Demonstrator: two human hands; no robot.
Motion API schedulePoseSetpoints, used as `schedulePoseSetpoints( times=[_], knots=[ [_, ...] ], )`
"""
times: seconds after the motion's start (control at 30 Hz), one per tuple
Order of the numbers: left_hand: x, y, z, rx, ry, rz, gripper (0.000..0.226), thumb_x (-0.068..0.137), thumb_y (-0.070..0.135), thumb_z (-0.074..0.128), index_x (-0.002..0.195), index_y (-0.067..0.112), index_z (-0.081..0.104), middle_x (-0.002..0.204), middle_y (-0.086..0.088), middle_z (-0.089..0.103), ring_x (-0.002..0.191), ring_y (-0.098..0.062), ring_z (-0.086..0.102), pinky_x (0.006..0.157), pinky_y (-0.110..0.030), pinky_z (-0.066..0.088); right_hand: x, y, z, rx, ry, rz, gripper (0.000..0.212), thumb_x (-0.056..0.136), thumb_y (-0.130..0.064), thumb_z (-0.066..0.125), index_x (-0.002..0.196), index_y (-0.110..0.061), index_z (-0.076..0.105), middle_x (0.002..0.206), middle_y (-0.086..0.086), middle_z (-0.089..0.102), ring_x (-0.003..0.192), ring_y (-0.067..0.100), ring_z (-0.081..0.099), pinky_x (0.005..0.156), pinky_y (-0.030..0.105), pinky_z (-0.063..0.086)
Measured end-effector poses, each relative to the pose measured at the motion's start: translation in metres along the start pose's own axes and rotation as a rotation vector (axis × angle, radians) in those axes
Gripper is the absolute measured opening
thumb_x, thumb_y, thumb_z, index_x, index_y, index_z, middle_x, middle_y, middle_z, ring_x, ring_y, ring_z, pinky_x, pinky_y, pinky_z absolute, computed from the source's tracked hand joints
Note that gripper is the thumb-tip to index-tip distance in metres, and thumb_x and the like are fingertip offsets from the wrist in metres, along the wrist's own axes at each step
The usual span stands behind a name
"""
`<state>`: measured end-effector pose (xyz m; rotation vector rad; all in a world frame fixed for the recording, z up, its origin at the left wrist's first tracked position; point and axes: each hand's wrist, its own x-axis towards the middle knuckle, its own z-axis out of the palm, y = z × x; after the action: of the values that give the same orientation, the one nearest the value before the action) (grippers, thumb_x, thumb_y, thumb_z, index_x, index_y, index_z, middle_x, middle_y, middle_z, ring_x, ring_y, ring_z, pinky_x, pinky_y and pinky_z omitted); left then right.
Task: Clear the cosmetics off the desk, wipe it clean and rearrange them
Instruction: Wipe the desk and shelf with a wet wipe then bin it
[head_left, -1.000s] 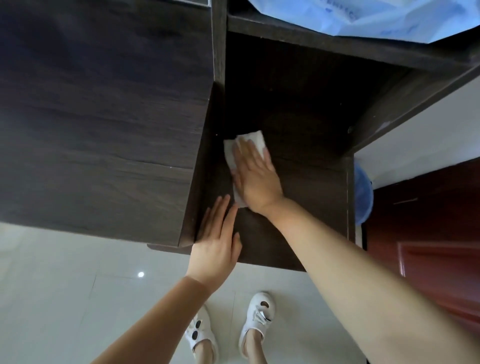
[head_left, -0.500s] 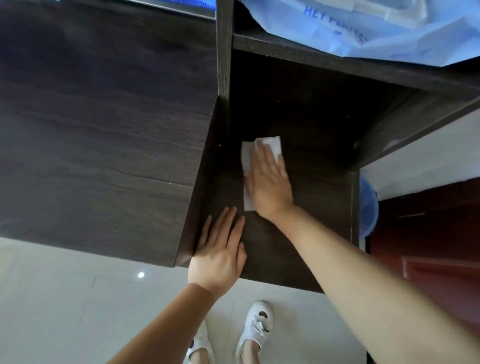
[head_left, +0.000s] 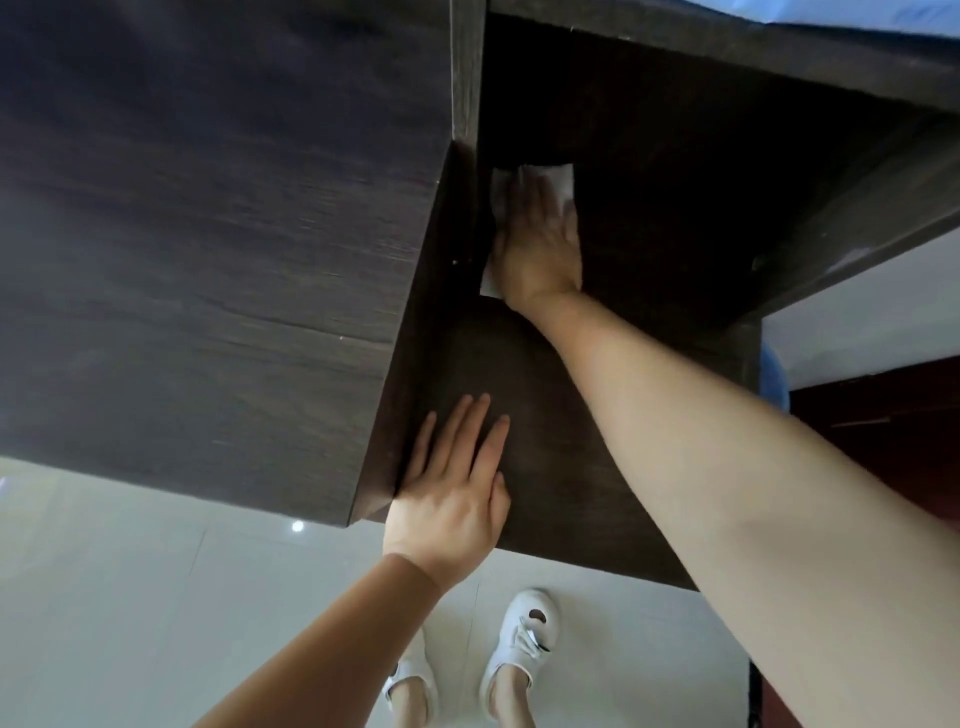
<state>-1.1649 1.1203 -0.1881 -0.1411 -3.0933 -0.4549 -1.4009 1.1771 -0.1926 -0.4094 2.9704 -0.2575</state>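
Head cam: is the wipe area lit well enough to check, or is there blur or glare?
Head view: the right hand and white wipe are motion-blurred; the shelf recess is deep in shadow; a small glare spot sits on the floor tile; wide-angle bending at the edges.

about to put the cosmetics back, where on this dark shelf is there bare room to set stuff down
Bare patches: between the left hand and the right hand, and right of the white wipe up to the right side panel. Crowded only in the back-left corner, where the wipe lies.
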Motion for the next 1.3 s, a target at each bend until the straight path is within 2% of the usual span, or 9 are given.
schedulePoseSetpoints(
  times=[0.17,0.3,0.37,0.43,0.57,0.67,0.83,0.93,1.3],
  knots=[
    [-0.001,0.0,0.0,0.001,-0.007,-0.007,0.047,0.088,0.025,0.035,0.131,0.008,0.045,0.141,-0.015,0.043,0.135,-0.025,0.033,0.111,-0.046,0.022,0.012,0.049,-0.029,-0.014,-0.118,-0.376,0.054,0.098,-0.021,0.028,0.149,-0.013,0.011,0.158,0.007,0.009,0.146,0.019,0.005,0.119,0.038,0.004],
    [0.0,0.001,-0.001,0.0,-0.011,-0.016,0.048,0.088,0.025,0.035,0.131,0.007,0.046,0.141,-0.016,0.043,0.134,-0.025,0.032,0.111,-0.045,0.022,-0.021,0.12,-0.034,0.047,0.016,0.139,0.053,0.099,-0.025,0.022,0.149,-0.015,0.007,0.159,0.004,0.005,0.146,0.018,0.002,0.119,0.041,0.003],
    [0.0,0.001,-0.002,0.005,-0.021,-0.013,0.048,0.088,0.024,0.035,0.131,0.007,0.046,0.141,-0.016,0.044,0.134,-0.025,0.033,0.111,-0.045,0.023,-0.028,0.114,-0.029,0.061,0.054,0.475,0.055,0.099,-0.027,0.02,0.148,-0.007,0.003,0.159,0.009,0.001,0.146,0.023,-0.001,0.119,0.041,0.0],
    [0.001,0.002,-0.003,0.004,-0.023,-0.01,0.047,0.088,0.024,0.035,0.13,0.007,0.047,0.14,-0.016,0.044,0.134,-0.025,0.033,0.111,-0.045,0.023,-0.018,0.079,-0.027,0.113,0.025,0.581,0.057,0.1,-0.03,0.018,0.146,-0.004,-0.003,0.158,0.012,-0.006,0.145,0.025,-0.007,0.119,0.042,-0.004],
    [0.0,0.002,0.0,0.021,-0.006,-0.003,0.048,0.087,0.024,0.035,0.13,0.007,0.046,0.14,-0.017,0.044,0.134,-0.025,0.032,0.111,-0.045,0.022,-0.005,0.004,-0.013,0.097,-0.092,0.002,0.059,0.1,-0.033,0.021,0.147,-0.006,-0.004,0.158,0.011,-0.006,0.145,0.024,-0.008,0.117,0.039,-0.005],
    [0.0,0.002,0.001,0.022,0.002,0.0,0.047,0.088,0.024,0.034,0.131,0.007,0.045,0.14,-0.017,0.044,0.134,-0.025,0.031,0.112,-0.044,0.02,-0.012,0.028,-0.019,0.044,-0.133,-0.288,0.057,0.1,-0.031,0.023,0.148,-0.01,0.0,0.159,0.007,-0.002,0.146,0.019,-0.004,0.116,0.035,-0.005],
    [0.0,0.002,0.0,0.014,0.009,-0.002,0.048,0.087,0.024,0.035,0.131,0.006,0.045,0.14,-0.018,0.044,0.134,-0.025,0.03,0.113,-0.044,0.019,-0.022,0.131,-0.035,0.074,-0.003,0.257,0.057,0.1,-0.033,0.019,0.149,-0.01,0.0,0.159,0.008,-0.002,0.146,0.021,-0.004,0.119,0.036,-0.002],
    [0.0,0.003,0.0,0.029,0.022,0.003,0.048,0.087,0.023,0.036,0.129,0.005,0.047,0.139,-0.018,0.045,0.133,-0.026,0.031,0.112,-0.044,0.019,-0.036,0.114,-0.024,0.06,0.013,0.369,0.058,0.1,-0.035,0.018,0.148,-0.007,0.001,0.158,0.011,-0.003,0.146,0.024,-0.004,0.119,0.039,-0.004],
    [-0.001,0.004,-0.001,0.023,0.045,-0.001,0.047,0.087,0.022,0.034,0.129,0.003,0.047,0.138,-0.02,0.045,0.132,-0.028,0.032,0.113,-0.044,0.02,-0.238,0.143,-0.025,-0.212,-0.266,-0.606,0.053,0.099,-0.036,0.014,0.147,-0.016,0.014,0.155,0.007,0.016,0.144,0.023,0.014,0.115,0.042,0.012]
  ],
)
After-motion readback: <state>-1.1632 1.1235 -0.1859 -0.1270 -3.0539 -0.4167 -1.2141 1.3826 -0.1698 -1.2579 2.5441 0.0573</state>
